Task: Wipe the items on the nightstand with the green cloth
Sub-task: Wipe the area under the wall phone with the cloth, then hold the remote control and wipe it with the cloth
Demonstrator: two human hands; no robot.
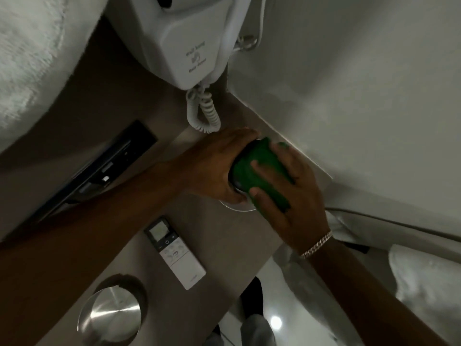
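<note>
Near the back right corner of the brown nightstand (224, 248), my left hand (214, 168) grips a dark rounded item with a shiny rim (237, 208) at its base. The item is mostly hidden, so I cannot tell what it is. My right hand (289, 196) presses the green cloth (264, 168) around it, fingers spread over the cloth. A white remote control (175, 253) lies flat on the nightstand nearer to me. A round metal lid or dish (109, 314) sits at the front left.
A white wall-mounted hair dryer (189, 38) with a coiled cord (203, 109) hangs above the nightstand's back edge. A black panel (99, 168) is set in the wall on the left. White bedding (374, 96) borders the right side. Glossy floor (274, 320) shows below.
</note>
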